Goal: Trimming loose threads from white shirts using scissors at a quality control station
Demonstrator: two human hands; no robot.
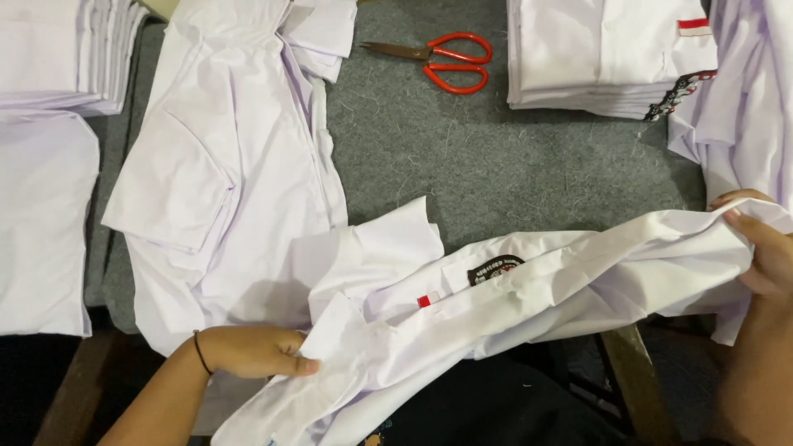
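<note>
White shirt (529, 289) stretched across near table edge, below red scissors (442, 61). Left hand (252, 351) pinches left end; right hand (764, 248) grips right end. Judgement: keep cloth taut, seams aligned, badge (494, 269) facing up.

Red-handled scissors (446, 62) on grey felt table (496, 173), folded white shirt stacks (599, 58)

A grey felt-covered table (496, 165) fills the view (loose threads cling to its nap). A brown wooden edge (636, 380) shows at the near side, dark floor beneath. Light falls evenly.
</note>
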